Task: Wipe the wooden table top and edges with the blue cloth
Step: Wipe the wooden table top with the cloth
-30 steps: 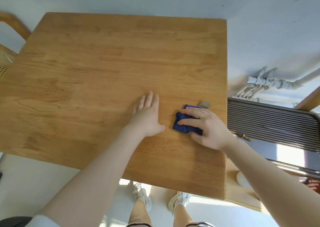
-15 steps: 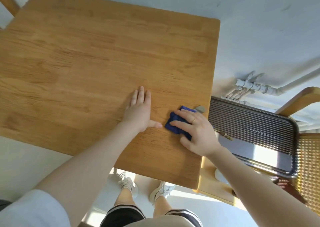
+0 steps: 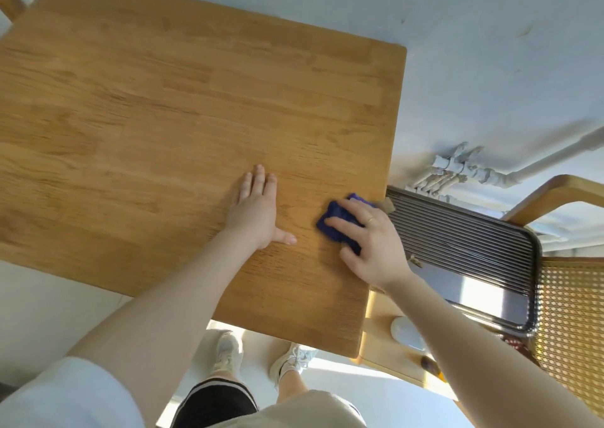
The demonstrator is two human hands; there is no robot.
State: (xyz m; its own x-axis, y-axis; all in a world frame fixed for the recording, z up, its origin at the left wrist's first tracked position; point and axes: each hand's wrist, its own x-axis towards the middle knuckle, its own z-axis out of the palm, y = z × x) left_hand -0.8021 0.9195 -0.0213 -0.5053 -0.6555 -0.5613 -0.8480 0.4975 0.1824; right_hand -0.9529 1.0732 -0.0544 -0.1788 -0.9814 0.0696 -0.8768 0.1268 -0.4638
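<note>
While the left hand point(image 3: 254, 212) lies flat on the wooden table point(image 3: 163, 117), fingers straight and together with the thumb out, the right hand point(image 3: 369, 241) grips the bunched blue cloth point(image 3: 336, 223), fingers curled over it. The cloth sits on the top, close to the table's right edge, beside a ribbed metal radiator point(image 3: 457, 248).

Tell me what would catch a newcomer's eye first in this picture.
The dark blue cloth stands out, bunched under the right hand near the right edge of the wooden table. The left hand rests flat on the table top beside it. A ribbed metal radiator sits just past that edge.
</note>
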